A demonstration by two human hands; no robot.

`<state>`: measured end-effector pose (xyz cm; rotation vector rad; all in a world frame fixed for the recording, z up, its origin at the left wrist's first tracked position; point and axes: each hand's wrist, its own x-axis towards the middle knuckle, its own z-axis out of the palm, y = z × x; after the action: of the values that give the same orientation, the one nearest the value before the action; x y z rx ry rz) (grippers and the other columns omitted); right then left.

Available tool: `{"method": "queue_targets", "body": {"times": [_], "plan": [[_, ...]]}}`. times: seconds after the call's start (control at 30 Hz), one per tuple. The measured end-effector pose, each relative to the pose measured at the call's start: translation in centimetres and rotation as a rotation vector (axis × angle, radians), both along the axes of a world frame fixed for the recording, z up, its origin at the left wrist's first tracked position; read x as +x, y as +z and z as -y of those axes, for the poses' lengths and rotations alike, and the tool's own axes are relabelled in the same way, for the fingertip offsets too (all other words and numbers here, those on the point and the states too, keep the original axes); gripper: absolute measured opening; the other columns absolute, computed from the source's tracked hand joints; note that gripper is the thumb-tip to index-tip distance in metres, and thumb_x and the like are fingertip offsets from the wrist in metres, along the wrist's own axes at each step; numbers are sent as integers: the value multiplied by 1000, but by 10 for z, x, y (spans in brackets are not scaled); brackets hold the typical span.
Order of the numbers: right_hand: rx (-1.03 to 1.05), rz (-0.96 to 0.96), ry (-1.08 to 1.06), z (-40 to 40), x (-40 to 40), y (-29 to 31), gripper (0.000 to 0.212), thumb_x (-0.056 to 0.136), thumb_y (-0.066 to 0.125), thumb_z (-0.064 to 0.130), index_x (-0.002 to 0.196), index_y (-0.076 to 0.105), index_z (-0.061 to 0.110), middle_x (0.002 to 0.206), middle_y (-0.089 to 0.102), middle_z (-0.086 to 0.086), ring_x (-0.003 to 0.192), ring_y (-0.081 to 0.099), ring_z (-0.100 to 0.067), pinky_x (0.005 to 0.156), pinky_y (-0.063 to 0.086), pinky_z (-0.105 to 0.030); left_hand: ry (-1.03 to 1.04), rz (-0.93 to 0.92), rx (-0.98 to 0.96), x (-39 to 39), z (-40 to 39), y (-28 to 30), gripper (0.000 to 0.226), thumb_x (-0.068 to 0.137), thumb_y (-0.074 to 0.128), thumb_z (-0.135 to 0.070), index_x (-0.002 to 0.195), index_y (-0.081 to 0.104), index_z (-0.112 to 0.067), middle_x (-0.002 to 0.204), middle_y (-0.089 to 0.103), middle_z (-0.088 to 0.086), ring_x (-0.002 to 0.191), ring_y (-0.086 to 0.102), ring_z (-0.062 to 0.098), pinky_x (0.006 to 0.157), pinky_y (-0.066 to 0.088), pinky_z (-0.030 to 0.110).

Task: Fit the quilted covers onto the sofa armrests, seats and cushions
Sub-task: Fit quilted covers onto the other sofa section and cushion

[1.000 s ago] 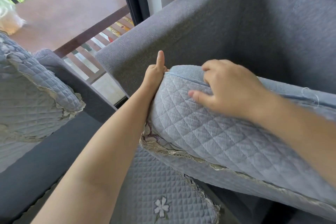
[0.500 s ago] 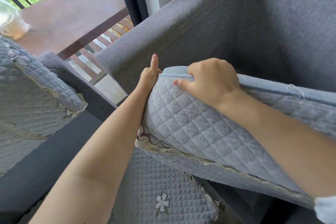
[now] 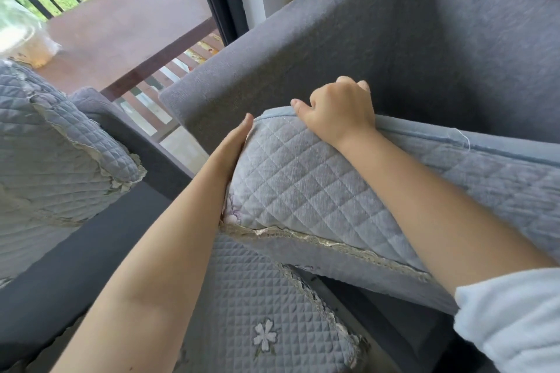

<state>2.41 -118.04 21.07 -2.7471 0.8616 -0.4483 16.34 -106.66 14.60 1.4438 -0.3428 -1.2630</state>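
Head view, as the person looks down at the sofa: both bare arms reach to one cushion.
Cushion cover (image 3: 303, 185): a soft blue quilted cover with a diamond pattern; it wraps the near end of a long cushion that is tipped up against the grey sofa arm (image 3: 303, 48).
Cover edge: a plain blue band (image 3: 500, 150) runs along the top; a lace trim (image 3: 333, 242) runs along the bottom.
Right hand (image 3: 336, 110): its fingers curl over the top edge of the cushion cover at the corner, and the thumb presses on the band.
Left hand (image 3: 235, 145): flat, fingers straight and together, pressed on the end of the cushion between it and the sofa arm. It holds nothing.
Seat cover (image 3: 257, 297): quilted, with a white flower (image 3: 265, 337), lying on the seat under the cushion.
Other cover (image 3: 60, 145): draped over the next sofa piece at the left edge.
Sleeve (image 3: 512, 321): pale blue, bottom right corner.
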Motion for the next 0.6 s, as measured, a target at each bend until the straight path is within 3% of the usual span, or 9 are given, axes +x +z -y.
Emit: {"method": "queue_targets", "body": {"times": [0.07,0.13,0.2,0.27,0.37,0.5,0.6], "plan": [[17,15,-12,-2,4,-2,51,94,40,44,78,66,3,86,58,-9,99,47,-29,74,35,-30,-61,146,-45,3,-9,1,26,92,42,-38,96,55,-17,93,61,3,83,60,14,74,53,24],[109,-22,7,-1,3,-3,52,94,40,43,57,52,8,68,50,-4,75,48,-25,55,32,-23,-5,441,46,2,0,10,27,96,40,-36,81,56,-19,82,58,-1,73,56,10,69,51,20],[140,-85,20,1,1,1,55,96,37,42,49,33,14,53,35,0,52,35,-18,46,20,-23,188,631,121,4,15,9,43,94,43,-40,60,50,-16,63,51,0,59,49,10,66,46,25],[146,-100,38,3,-3,4,56,97,35,41,47,30,14,51,33,0,48,29,-13,45,18,-24,309,643,91,2,25,9,54,94,42,-42,48,39,-14,45,43,-3,45,41,7,57,39,23],[155,-137,71,5,-8,4,58,97,31,41,46,32,13,51,34,-1,48,30,-12,50,22,-28,378,585,55,3,36,7,59,97,37,-39,45,45,-11,32,46,-9,35,44,-1,49,40,12],[195,-237,125,12,-4,8,58,98,26,41,48,33,13,54,36,0,51,32,-11,65,29,-31,414,590,87,14,54,9,53,94,44,-39,51,51,-10,55,52,0,52,48,7,63,44,20],[230,-255,158,18,-1,6,57,99,26,40,48,33,14,54,35,1,52,31,-10,67,29,-31,313,632,186,24,74,7,49,90,51,-40,51,52,-11,57,53,-1,55,50,9,77,47,27]]}}
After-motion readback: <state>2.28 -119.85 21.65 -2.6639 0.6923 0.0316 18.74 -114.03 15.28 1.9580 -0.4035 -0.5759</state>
